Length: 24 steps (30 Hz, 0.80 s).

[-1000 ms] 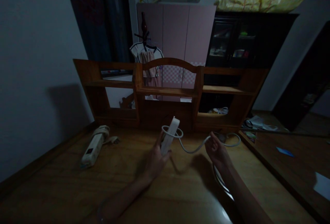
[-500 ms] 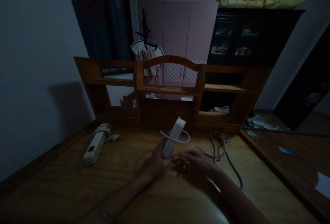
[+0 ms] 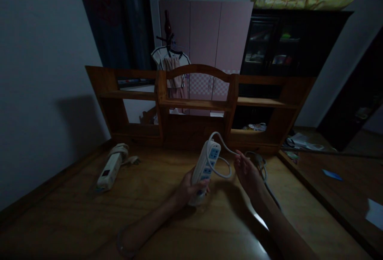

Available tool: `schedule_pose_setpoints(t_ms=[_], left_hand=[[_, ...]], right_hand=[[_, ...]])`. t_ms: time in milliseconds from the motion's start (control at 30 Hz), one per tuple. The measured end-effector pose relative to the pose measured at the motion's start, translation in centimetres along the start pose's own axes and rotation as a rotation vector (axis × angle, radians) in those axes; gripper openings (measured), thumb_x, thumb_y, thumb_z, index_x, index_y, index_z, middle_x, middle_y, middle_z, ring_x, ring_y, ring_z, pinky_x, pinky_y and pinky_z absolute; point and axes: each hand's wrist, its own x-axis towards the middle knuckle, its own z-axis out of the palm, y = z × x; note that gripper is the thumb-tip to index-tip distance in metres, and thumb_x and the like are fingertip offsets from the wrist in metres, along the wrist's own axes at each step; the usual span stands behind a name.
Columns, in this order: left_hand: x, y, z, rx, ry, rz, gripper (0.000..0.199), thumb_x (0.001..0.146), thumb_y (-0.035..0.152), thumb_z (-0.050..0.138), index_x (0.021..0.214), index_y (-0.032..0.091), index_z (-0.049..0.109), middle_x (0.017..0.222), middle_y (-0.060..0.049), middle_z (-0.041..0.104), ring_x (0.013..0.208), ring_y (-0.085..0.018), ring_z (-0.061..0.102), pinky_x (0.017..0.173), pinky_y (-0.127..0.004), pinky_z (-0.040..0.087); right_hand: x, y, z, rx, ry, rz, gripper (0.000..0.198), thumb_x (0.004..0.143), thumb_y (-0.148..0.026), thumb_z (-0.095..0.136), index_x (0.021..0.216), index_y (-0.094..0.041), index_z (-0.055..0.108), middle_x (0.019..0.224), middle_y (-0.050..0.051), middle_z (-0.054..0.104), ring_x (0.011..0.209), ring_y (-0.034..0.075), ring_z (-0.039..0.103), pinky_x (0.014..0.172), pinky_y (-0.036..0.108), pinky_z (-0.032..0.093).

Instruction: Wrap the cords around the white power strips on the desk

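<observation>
My left hand (image 3: 191,188) is closed around the lower part of a white power strip (image 3: 201,164), which is tilted with its blue sockets facing up and right. The strip's white cord (image 3: 223,175) loops about its upper end. My right hand (image 3: 247,170) pinches that cord to the right of the strip. More of the cord trails behind my right hand, and the grey plug (image 3: 259,159) lies on the wooden table (image 3: 161,232) near the shelf. At the left lies a second power strip (image 3: 110,172), its cord wound round its far end.
A wooden shelf unit (image 3: 196,103) stands along the table's far edge. A wall (image 3: 44,92) rises at the left. On the darker surface at the right lie a blue card (image 3: 332,175) and white paper (image 3: 375,212). Pink cabinets stand beyond.
My left hand has turned the power strip so its sockets show. My right hand has moved up and right, drawing the cord over the strip's upper end.
</observation>
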Motion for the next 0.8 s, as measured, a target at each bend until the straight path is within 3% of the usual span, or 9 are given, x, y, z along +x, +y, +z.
schedule_pose_setpoints(t_ms=[133,300,400,500,667,800], left_hand=[[0.5,-1.0,-0.5,-0.141,0.037,-0.123,0.040,0.077,0.043,0.064,0.102,0.013,0.054,0.078,-0.005,0.065,0.059,-0.017,0.064,0.052,-0.026,0.049],[1.3,-1.6,-1.4,-0.141,0.320,-0.077,0.046,0.074,0.046,0.067,0.104,0.014,0.052,0.073,-0.002,0.063,0.060,-0.017,0.063,0.051,-0.026,0.049],[2.0,-2.0,-2.2,-0.075,0.523,-0.006,0.049,0.070,0.048,0.069,0.102,0.014,0.055,0.075,-0.002,0.063,0.062,-0.016,0.063,0.055,-0.026,0.050],[2.3,-2.1,-2.9,0.001,0.639,0.052,0.051,0.068,0.050,0.070,0.102,0.014,0.056,0.078,-0.003,0.065,0.065,-0.016,0.064,0.060,-0.027,0.050],[2.0,-1.5,-2.8,0.148,0.632,0.152,0.050,0.076,0.047,0.063,0.113,0.015,0.052,0.094,-0.007,0.064,0.082,-0.020,0.064,0.075,-0.033,0.050],[1.4,-0.3,-1.7,0.372,0.588,0.291,0.049,0.080,0.040,0.061,0.122,0.019,0.047,0.116,-0.009,0.056,0.106,-0.022,0.057,0.093,-0.035,0.043]], right_hand=[[0.9,-1.6,-1.0,0.199,0.052,-0.042,0.025,0.076,-0.012,0.058,0.099,-0.017,0.064,0.082,-0.001,0.068,0.067,0.006,0.060,0.064,0.012,0.053],[1.4,-2.2,-1.6,0.321,0.079,-0.073,0.024,0.076,-0.009,0.051,0.095,-0.015,0.064,0.077,0.000,0.067,0.065,0.006,0.060,0.063,0.011,0.053],[0.8,-1.9,-1.3,0.257,0.066,-0.067,0.019,0.079,-0.014,0.053,0.094,-0.017,0.064,0.095,0.002,0.069,0.078,0.007,0.063,0.073,0.014,0.053],[-0.4,-1.7,-0.4,0.160,-0.079,0.008,0.020,0.084,-0.027,0.055,0.101,-0.019,0.063,0.123,0.005,0.060,0.103,0.012,0.060,0.087,0.022,0.051],[-1.2,-1.2,0.9,0.091,-0.261,0.186,0.025,0.088,-0.040,0.050,0.086,-0.019,0.062,0.136,0.008,0.050,0.123,0.019,0.048,0.097,0.032,0.045],[-1.0,0.1,0.5,-0.085,-0.292,0.326,0.024,0.087,-0.039,0.053,0.078,-0.018,0.059,0.117,0.012,0.063,0.094,0.018,0.065,0.087,0.032,0.048]])
